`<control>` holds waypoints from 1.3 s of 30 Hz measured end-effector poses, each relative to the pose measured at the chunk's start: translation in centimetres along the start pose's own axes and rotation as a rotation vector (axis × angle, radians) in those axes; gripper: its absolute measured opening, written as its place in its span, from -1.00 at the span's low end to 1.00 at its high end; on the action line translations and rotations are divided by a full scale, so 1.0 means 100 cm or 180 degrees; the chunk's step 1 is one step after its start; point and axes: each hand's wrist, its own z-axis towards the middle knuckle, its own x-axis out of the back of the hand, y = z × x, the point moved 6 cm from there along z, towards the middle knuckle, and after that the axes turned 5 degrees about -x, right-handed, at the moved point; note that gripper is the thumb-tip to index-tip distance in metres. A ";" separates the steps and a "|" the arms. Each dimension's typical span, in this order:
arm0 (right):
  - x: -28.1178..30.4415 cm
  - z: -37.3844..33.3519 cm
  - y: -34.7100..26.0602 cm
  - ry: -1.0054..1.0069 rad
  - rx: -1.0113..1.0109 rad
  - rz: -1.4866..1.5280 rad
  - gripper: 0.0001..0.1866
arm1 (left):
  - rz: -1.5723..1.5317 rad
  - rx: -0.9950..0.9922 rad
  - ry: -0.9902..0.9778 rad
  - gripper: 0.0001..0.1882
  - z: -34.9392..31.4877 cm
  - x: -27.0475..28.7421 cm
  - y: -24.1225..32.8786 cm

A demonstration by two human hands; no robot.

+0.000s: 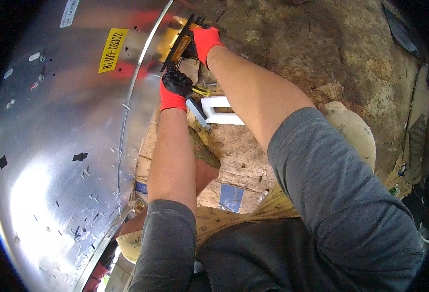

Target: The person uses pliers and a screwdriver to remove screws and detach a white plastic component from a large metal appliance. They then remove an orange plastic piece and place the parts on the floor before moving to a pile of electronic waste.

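Note:
My left hand [173, 87], in a red and black glove, is closed around a tool with a yellow and black handle [201, 91]. The handle pokes out to the right of the fist; its working end is mostly hidden. Just above, a long black strip-like part [178, 46] with an orange-brown face stands slantwise beside the edge of a shiny metal panel [78, 112]. My right hand [205, 41], gloved alike, grips the upper end of this part, with the fingers partly hidden. The left fist touches or nearly touches its lower end.
The curved panel fills the left side, with a yellow label [113, 50] and small pins along it. Right of my left wrist lie a white rectangular frame [219, 118] and a grey bar [198, 114]. Worn, dirty cardboard [292, 44] covers the ground. My legs are bent below my arms.

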 end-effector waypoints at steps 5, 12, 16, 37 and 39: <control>0.032 0.033 -0.011 0.0606 0.0323 0.0107 -0.70 | -0.0853 0.0620 -0.0324 -0.79 0.003 -0.053 -0.003; 0.010 -0.019 -0.028 0.0664 0.0623 -0.0021 -0.80 | -0.0798 0.0425 -0.0073 -0.77 -0.009 -0.034 0.005; 0.015 -0.022 -0.034 0.1090 0.0765 -0.0239 -0.85 | -0.0526 0.0276 0.0212 -0.74 -0.012 -0.043 0.007; 0.006 -0.049 -0.055 0.0472 0.0567 0.0130 -0.64 | -0.0838 0.0504 0.0145 -0.81 -0.020 -0.025 0.006; 0.003 -0.037 -0.054 0.0290 0.0972 -0.0483 -0.65 | -0.0817 0.0552 0.0200 -0.82 -0.021 -0.028 0.006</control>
